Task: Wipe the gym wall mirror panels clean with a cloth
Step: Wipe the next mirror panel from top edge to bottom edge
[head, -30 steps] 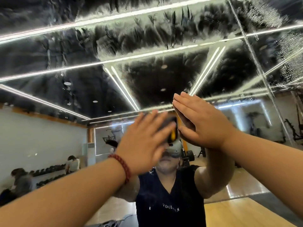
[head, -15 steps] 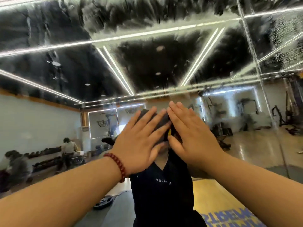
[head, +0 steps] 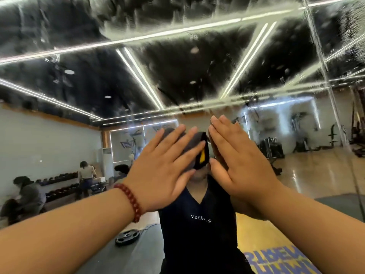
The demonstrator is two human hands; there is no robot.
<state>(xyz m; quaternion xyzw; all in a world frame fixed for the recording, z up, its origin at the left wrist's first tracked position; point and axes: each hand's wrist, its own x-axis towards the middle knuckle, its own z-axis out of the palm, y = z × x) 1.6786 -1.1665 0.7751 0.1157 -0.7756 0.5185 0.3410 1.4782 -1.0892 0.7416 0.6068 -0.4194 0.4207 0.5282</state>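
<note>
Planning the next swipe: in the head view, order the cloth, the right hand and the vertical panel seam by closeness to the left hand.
1. Cloth: pressed under the left hand fingers.
2. Right hand: just right, flat on the glass.
3. Vertical panel seam: far right.

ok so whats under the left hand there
A dark grey cloth with a black and yellow tag, pressed flat against the mirror by the left hand. Only its upper right part shows past the fingers; the rest is covered.
</note>
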